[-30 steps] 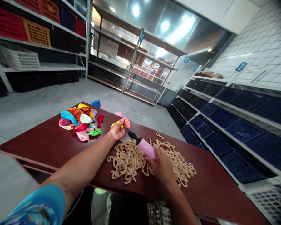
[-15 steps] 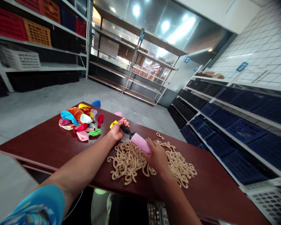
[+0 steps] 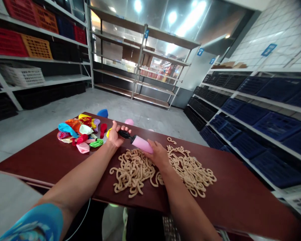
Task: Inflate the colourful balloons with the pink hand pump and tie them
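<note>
A hand pump with a pink barrel [image 3: 142, 144] and a black handle [image 3: 124, 134] is held tilted between my hands, above the table. My right hand [image 3: 158, 154] wraps round the lower barrel and hides its end. At the handle is my left hand [image 3: 116, 135], thumb raised and the other fingers curled loosely by the grip. A yellow balloon [image 3: 108, 133] shows partly behind the left hand. Below the pump, tan curly, worm-like pieces [image 3: 134, 170] lie heaped on the dark red table [image 3: 72, 167]. Uninflated balloons in several colours, a light blue one [image 3: 67, 129] among them, lie at the left.
A second heap of tan curls [image 3: 190, 170] spreads to the right of my right forearm. Beyond the far table edge are a blue balloon [image 3: 102, 113] and a pink balloon [image 3: 129, 122]. Shelves of blue crates [image 3: 273, 130] line the right side; a white basket [image 3: 25, 75] stands on the left rack.
The view has shifted slightly. Both hands and the pump have moved left in the picture. More of the black handle shows, and my left thumb now points up.
</note>
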### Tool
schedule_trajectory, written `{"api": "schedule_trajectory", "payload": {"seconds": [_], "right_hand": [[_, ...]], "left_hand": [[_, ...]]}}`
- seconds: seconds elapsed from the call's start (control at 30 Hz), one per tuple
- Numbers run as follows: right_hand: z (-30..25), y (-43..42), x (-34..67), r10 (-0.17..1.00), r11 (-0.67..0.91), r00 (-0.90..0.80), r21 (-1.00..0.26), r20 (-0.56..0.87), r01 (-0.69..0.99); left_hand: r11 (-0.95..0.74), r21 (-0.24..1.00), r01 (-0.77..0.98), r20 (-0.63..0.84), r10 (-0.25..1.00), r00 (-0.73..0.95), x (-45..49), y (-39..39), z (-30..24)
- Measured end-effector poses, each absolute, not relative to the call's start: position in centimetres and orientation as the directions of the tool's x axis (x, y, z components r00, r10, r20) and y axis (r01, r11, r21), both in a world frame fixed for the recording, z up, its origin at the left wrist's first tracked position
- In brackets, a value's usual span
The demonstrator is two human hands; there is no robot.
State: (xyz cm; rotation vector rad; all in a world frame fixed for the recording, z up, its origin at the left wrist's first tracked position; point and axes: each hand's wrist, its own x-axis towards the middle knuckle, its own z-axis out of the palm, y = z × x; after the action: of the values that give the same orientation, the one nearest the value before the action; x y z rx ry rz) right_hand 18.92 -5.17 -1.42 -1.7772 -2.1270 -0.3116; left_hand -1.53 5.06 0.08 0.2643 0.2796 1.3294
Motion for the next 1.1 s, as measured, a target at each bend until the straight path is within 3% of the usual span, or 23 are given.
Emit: {"api": "schedule_trajectory", "payload": {"seconds": [0.3,0.47,0.67,0.93,1.1], "right_hand": [[-1.4,-5.0,19.4,0.894,0.198,-0.128,-0.123,0.429,0.972],[-0.8,-5.2,19.4,0.936,0.059,0.004,-0.168,0.353,0.984],[-0.4,-5.7,18.9,0.947,-0.014,0.089,-0.240,0.307,0.971],[-0.2,-5.4,20.0,0.943,-0.066,0.164,-0.319,0.290,0.945],[-0.8,-4.8,20.6,0.921,-0.054,0.184,-0.356,0.344,0.933]], "left_hand": [[0.097,0.460,-0.883,-0.149,0.988,0.030,-0.3,4.7,3.5],[0.031,0.526,-0.850,-0.143,0.988,-0.053,0.1,5.8,5.1],[0.090,0.621,-0.779,-0.179,0.984,-0.029,1.7,5.4,6.5],[0.000,0.713,-0.701,-0.134,0.981,-0.137,0.5,6.4,12.5],[-0.114,0.752,-0.649,-0.019,0.981,-0.194,-2.4,7.6,17.0]]}}
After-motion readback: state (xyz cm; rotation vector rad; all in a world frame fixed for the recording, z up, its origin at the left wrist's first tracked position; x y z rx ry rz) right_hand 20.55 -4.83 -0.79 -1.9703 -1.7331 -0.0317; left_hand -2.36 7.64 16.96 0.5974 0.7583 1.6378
